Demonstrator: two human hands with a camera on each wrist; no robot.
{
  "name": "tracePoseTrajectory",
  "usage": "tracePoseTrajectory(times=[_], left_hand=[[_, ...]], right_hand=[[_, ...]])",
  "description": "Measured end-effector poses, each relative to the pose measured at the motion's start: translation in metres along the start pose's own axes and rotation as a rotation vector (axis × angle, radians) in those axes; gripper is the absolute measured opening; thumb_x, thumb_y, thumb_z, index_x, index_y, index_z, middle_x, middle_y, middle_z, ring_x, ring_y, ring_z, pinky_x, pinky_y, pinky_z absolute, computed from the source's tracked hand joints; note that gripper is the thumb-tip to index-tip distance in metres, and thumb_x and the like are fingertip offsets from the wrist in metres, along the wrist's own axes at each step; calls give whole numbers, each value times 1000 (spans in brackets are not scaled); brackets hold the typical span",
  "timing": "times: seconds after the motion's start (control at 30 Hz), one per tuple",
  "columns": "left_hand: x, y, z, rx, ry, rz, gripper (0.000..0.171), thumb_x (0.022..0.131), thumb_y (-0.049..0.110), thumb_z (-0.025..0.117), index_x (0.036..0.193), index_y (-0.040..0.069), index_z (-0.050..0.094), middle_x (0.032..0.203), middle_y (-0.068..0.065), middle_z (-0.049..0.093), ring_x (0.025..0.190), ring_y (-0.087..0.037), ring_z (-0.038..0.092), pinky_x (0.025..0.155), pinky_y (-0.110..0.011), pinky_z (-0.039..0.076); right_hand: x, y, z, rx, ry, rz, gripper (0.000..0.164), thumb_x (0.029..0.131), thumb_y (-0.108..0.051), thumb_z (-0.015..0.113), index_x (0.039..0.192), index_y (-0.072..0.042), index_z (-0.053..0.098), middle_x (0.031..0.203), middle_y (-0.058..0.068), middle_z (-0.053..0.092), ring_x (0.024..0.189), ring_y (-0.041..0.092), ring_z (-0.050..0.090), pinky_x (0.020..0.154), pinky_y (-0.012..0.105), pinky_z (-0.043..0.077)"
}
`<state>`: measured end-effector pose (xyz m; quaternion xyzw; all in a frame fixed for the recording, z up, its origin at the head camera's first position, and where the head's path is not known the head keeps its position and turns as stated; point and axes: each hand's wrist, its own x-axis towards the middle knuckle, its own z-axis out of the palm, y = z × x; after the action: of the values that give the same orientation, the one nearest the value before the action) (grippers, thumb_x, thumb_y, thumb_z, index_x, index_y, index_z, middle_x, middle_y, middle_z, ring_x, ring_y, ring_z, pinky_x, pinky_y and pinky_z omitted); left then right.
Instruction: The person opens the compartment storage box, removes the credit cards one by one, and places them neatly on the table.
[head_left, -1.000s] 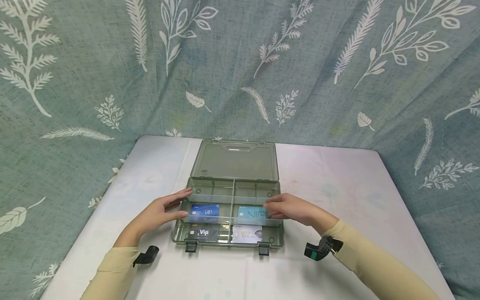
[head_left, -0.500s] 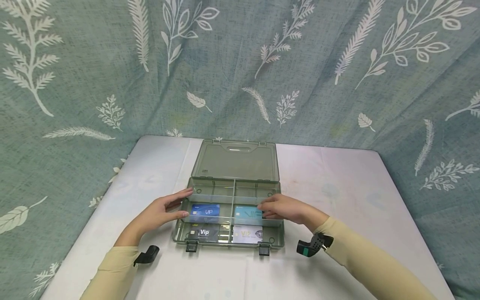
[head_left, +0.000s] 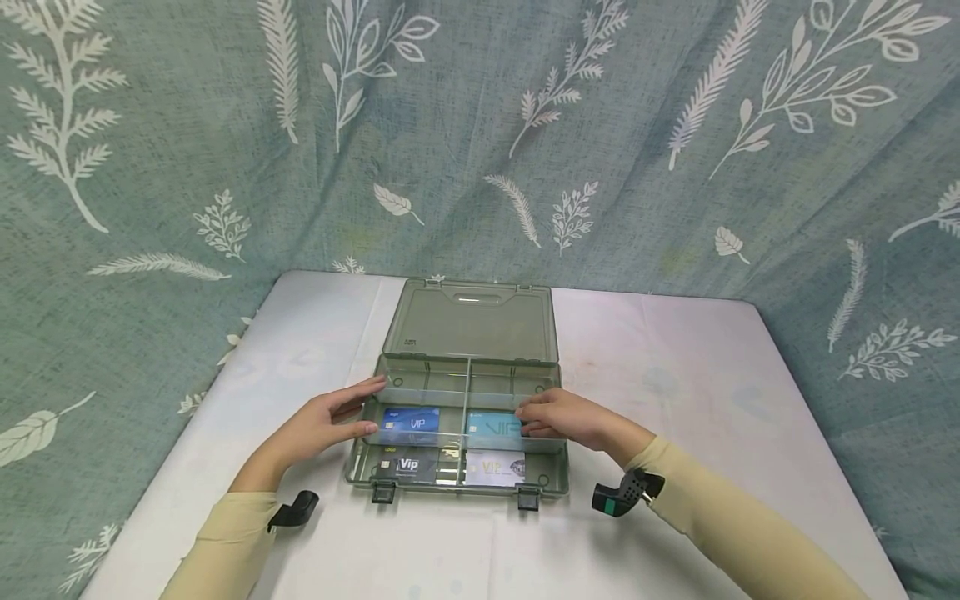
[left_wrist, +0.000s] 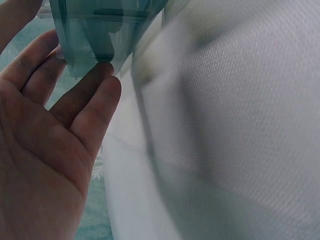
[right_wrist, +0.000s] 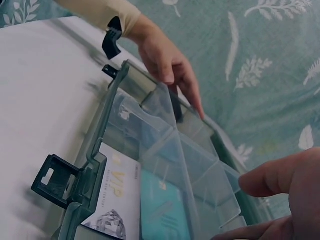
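A translucent grey-green compartment box (head_left: 480, 490) lies with its lid (head_left: 470, 323) folded back. In the middle row lie a blue VIP card (head_left: 408, 422) at left and a teal VIP card (head_left: 491, 427) at right. The front row has a black Vip card (head_left: 408, 468) and a white VIP card (head_left: 493, 471). My right hand (head_left: 581, 417) reaches over the box's right wall, fingertips at the teal card's right end. In the right wrist view its thumb (right_wrist: 262, 180) and fingers are spread apart. My left hand (left_wrist: 50, 125) rests against the box's left end, fingers extended.
A long clear divider (head_left: 465, 392) splits the compartments. Two black latches (head_left: 528, 500) hang at the front edge. White cloth covers the table (head_left: 660, 367); leaf-patterned teal fabric (head_left: 480, 150) stands behind and at both sides. Each wrist carries a black camera (head_left: 628, 492).
My right hand has shifted left, and the teal card has slid left toward the divider. My left hand and the box have stayed put.
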<state>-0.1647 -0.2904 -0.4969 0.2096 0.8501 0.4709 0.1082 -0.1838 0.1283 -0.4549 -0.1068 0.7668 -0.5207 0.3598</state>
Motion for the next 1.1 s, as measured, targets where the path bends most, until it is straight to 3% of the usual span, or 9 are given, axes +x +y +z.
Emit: tracePoseTrajectory(times=[0.37, 0.7, 1.1], left_hand=[[0, -1, 1, -10, -5, 5, 69, 94, 25, 76, 153, 6, 46, 164, -11, 32, 148, -36, 32, 115, -42, 36], [0, 2, 1, -4, -5, -1, 70, 94, 25, 76, 153, 5, 46, 164, -11, 32, 148, -37, 32, 115, -45, 35], [0, 0, 1, -16, -3, 4, 69, 94, 24, 76, 153, 6, 46, 164, -9, 33, 148, -35, 32, 115, -45, 35]], right_hand=[[-3, 2, -1, 25, 1, -24, 61, 105, -26, 54, 147, 16, 40, 153, 29, 41, 130, 39, 56, 109, 44, 49], [-7, -2, 0, 8, 22, -24, 61, 105, -27, 54, 148, 13, 41, 148, 28, 48, 128, 35, 59, 108, 43, 50], [-5, 1, -1, -8, 13, -56, 61, 106, -26, 52, 148, 15, 38, 151, 31, 44, 130, 38, 57, 110, 47, 47]])
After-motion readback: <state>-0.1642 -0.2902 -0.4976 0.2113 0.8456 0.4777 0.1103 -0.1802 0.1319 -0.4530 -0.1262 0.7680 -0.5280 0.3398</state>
